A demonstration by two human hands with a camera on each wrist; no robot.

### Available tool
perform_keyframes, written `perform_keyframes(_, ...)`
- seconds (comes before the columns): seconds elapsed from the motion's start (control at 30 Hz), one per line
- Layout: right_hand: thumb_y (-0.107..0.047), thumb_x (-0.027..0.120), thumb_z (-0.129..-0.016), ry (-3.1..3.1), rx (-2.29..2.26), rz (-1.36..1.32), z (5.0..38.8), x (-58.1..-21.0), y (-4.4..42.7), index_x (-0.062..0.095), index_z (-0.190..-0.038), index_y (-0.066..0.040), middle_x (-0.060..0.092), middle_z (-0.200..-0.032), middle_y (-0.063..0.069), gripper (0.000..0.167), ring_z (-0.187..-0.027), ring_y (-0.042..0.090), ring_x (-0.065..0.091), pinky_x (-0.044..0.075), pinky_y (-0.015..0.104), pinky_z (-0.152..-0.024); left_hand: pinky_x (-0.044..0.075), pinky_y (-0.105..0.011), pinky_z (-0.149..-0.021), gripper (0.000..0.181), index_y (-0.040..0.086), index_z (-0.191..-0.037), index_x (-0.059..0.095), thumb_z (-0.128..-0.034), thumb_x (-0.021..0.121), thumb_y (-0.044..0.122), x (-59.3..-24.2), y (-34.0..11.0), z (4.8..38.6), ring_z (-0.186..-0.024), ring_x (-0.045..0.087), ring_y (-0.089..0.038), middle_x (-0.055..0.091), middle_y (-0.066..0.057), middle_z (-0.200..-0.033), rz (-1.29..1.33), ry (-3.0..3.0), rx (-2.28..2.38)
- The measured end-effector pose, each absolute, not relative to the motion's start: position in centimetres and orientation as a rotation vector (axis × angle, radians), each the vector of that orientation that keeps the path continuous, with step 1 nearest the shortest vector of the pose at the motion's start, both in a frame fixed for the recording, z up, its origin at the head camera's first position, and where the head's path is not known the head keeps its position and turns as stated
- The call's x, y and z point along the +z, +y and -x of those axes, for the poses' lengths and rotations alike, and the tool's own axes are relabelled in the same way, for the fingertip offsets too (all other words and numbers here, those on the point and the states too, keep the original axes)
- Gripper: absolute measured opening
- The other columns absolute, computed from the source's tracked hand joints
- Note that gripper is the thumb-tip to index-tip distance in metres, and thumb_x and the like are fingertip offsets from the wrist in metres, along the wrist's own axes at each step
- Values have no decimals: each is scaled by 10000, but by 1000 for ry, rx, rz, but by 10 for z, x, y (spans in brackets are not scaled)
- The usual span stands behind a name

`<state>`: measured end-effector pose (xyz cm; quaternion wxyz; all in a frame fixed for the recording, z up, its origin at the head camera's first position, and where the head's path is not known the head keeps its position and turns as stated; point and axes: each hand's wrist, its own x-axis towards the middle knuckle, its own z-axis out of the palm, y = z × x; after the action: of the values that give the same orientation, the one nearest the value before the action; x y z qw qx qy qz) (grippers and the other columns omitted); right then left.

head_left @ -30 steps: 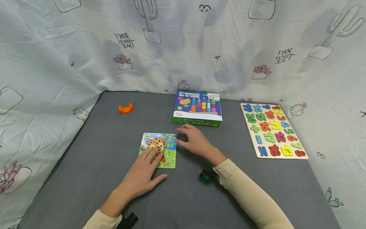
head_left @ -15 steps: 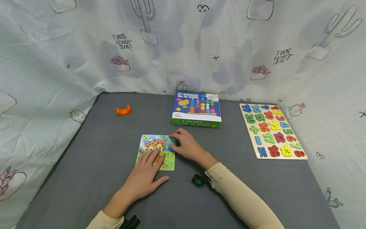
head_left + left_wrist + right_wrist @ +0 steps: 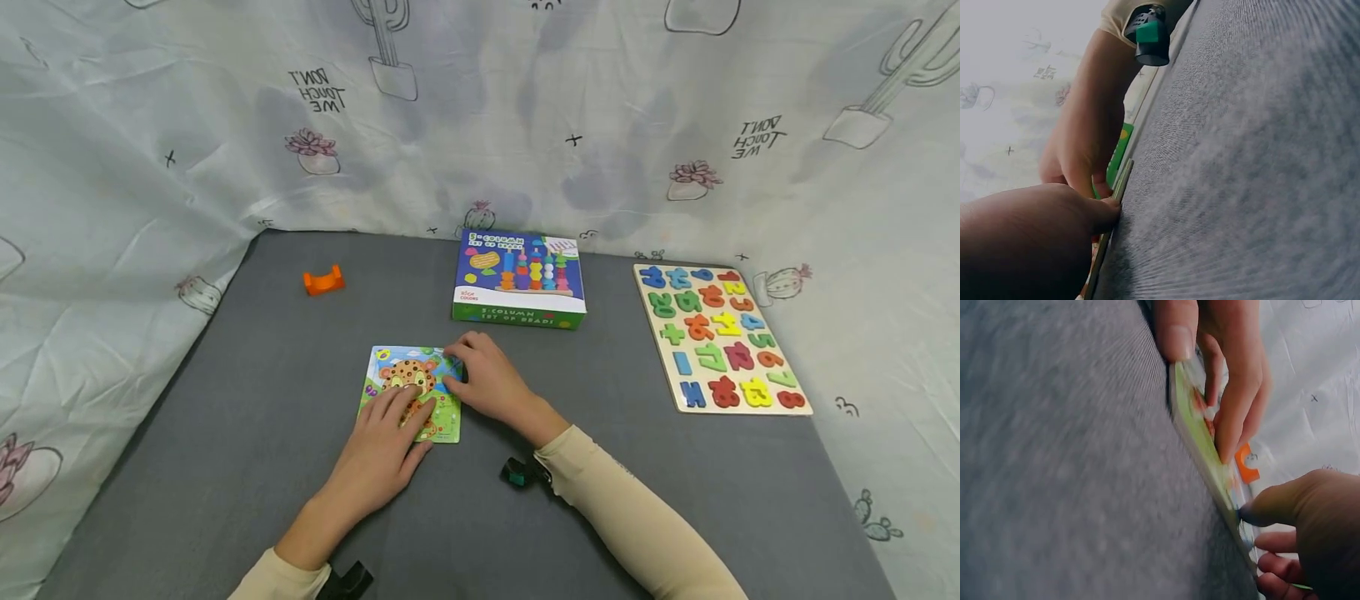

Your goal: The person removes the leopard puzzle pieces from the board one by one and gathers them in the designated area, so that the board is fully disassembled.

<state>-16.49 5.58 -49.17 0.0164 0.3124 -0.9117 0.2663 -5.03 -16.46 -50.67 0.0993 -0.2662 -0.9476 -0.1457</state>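
Note:
A small square leopard puzzle board [image 3: 409, 369] lies flat on the grey table, its lower left part hidden under my left hand [image 3: 380, 450]. That hand's fingers stretch over the picture, while the thumb touches the near edge, as the left wrist view also shows. At the board's upper right corner is my right hand [image 3: 491, 379], its fingers bent. In the right wrist view, the right thumb [image 3: 1266, 505] rests on the board's right side and the other fingers reach its far edge, so the corner sits between them. Whether a single piece is pinched there is hidden.
Behind the board stands a blue and green bead-set box [image 3: 519, 279]. An alphabet board [image 3: 720, 339] with colourful raised letters lies to the right. An orange curved block [image 3: 324, 281] sits at the back left. Patterned cloth [image 3: 480, 108] hangs along the table's back edge.
My right hand has moved left onto the board's upper right corner. My left thumb has drawn in to the board's near edge, with the left fingers staying on the picture.

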Motion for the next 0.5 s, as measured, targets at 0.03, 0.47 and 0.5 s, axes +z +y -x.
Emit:
perform_keyframes(0.03, -208, 793, -1013, -2832, 822, -970, 165, -491, 55, 751, -1293, -46, 645, -1187, 91, 326, -1067, 268, 591, 542, 426, -910, 394, -661, -1153, 614, 89, -1519, 635, -987, 828, 327, -506, -164, 50, -1419, 458, -436, 521, -200, -1545, 783, -2805, -427)
perform_keyframes(0.47, -245, 715, -1076, -2871, 778, -922, 172, -493, 43, 661, -1115, -64, 566, -1031, 72, 193, -918, 243, 535, 501, 396, -795, 394, -652, -1152, 610, 107, -1534, 623, -1005, 806, 349, -507, -163, 51, -1432, 452, -420, 518, -178, -1560, 768, -2834, -393)
perform_keyframes(0.5, -249, 710, -1079, -2875, 779, -928, 173, -492, 43, 659, -1106, -67, 565, -1029, 73, 192, -917, 246, 536, 500, 399, -794, 396, -653, -1149, 610, 105, -1533, 622, -1004, 806, 347, -507, -163, 51, -1431, 453, -420, 519, -178, -1560, 768, -2833, -391)
